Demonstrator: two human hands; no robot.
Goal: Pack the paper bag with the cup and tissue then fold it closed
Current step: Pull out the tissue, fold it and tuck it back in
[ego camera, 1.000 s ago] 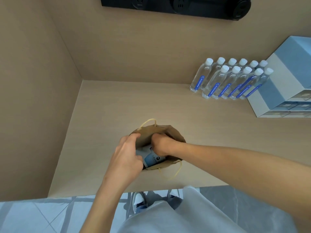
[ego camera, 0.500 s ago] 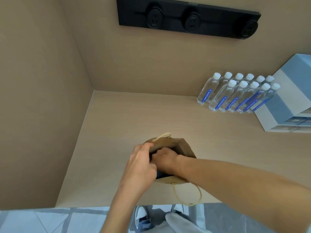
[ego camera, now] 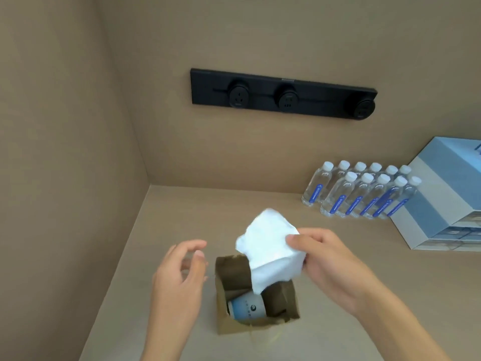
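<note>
A brown paper bag (ego camera: 235,325) stands open on the beige counter in front of me. Inside it lies a white and blue cup (ego camera: 247,308) on its side. My right hand (ego camera: 328,259) pinches a white tissue (ego camera: 270,246) above the bag's mouth; the tissue's lower corner hangs down into the opening. My left hand (ego camera: 179,277) hovers just left of the bag, fingers spread, holding nothing and not touching the bag. The bag's string handle (ego camera: 263,340) droops over its near edge.
Several water bottles (ego camera: 361,192) stand at the back right beside a stack of blue and white boxes (ego camera: 442,194). A black socket strip (ego camera: 283,95) is on the back wall. A side wall closes off the counter (ego camera: 166,220) at the left.
Both hands have come out of the bag. My right hand now holds the tissue above it, my left hand has let go and moved left. The camera has tilted up.
</note>
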